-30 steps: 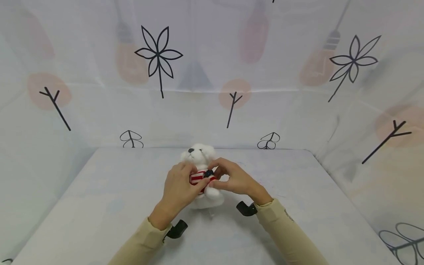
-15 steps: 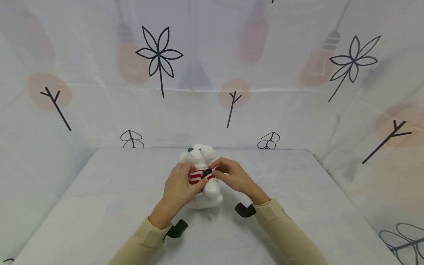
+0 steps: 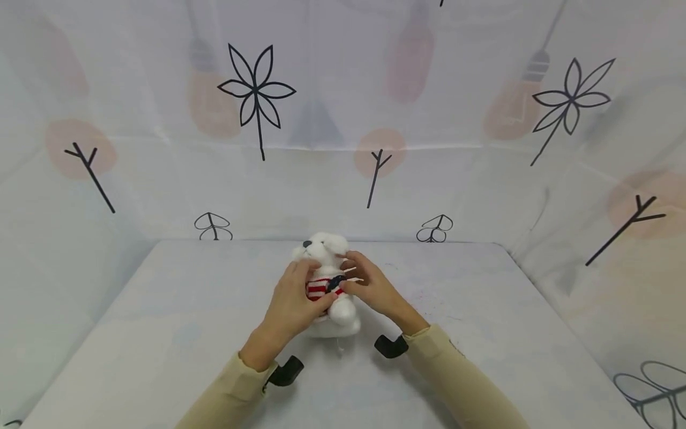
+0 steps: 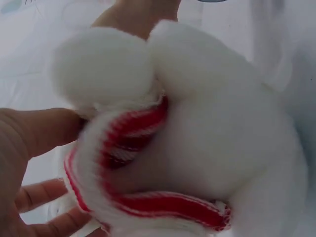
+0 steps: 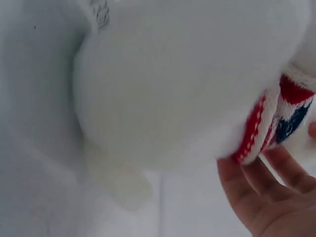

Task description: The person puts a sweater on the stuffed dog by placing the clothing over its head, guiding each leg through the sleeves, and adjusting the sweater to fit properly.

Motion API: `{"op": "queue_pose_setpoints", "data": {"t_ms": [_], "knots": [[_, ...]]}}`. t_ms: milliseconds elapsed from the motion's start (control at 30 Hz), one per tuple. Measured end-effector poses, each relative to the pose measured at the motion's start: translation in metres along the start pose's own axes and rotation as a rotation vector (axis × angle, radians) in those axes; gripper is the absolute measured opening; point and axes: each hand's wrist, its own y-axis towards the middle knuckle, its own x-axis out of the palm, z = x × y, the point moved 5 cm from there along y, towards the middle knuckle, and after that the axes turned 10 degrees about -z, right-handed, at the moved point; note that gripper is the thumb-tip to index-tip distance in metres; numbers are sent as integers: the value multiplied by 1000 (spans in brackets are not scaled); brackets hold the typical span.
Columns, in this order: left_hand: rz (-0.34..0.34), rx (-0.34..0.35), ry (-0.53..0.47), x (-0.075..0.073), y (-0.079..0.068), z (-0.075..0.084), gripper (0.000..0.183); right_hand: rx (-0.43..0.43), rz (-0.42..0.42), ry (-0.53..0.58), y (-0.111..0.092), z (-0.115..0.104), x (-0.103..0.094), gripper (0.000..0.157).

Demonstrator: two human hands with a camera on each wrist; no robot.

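Note:
A white plush toy animal (image 3: 321, 247) with a dark nose sits upright on the table, its head turned to the left. It wears a red-and-white striped knitted sweater (image 3: 317, 289) with a dark blue patch. My left hand (image 3: 292, 302) holds the toy across its front, thumb on the sweater and fingers at the other side. In the left wrist view the sweater's hem stands away from the white body (image 4: 212, 133). At the toy's other side is my right hand (image 3: 375, 292), its fingers spread and loosely bent; the right wrist view has fingertips (image 5: 229, 170) touching the sweater edge.
The table (image 3: 187, 357) has a pale cloth cover. Behind and beside it hangs a printed curtain (image 3: 321, 179). A black wrist mount sits on each wrist, below the tan sleeves (image 3: 461, 375). A printed tag (image 5: 100, 14) shows on the toy.
My right hand has eased its pinch at the sweater's side and spread its fingers, the upper ones rising toward the toy's head. My left hand and the toy have hardly moved.

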Motion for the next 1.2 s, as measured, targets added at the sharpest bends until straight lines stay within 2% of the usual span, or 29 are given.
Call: {"op": "queue_pose_setpoints", "data": {"t_ms": [133, 233, 300, 400, 533, 767, 933, 1100, 1200], "knots": [[9, 96, -36, -3, 3, -1, 47, -158, 121, -238, 0, -2, 0, 51], [20, 93, -49, -2, 4, -6, 43, -239, 169, -377, 0, -6, 3, 54], [32, 80, -31, -1, 5, -10, 39, -267, 168, -388, 2, -6, 6, 55], [46, 75, 60, 2, 5, -12, 36, -293, 160, -369, 4, -6, 8, 53], [80, 95, 195, 2, 5, -11, 36, -259, 181, -381, 7, -2, 7, 43], [119, 97, 296, -1, 6, -9, 42, -107, 153, -428, 11, 10, 7, 37], [164, 116, 383, -1, 5, -10, 41, -79, 129, -413, 12, 16, 10, 37], [218, 103, 358, -4, 4, -9, 26, -98, 131, -421, 13, 16, 13, 35], [224, 74, 335, -6, 2, -10, 23, -99, 133, -417, 13, 16, 16, 34]]}}
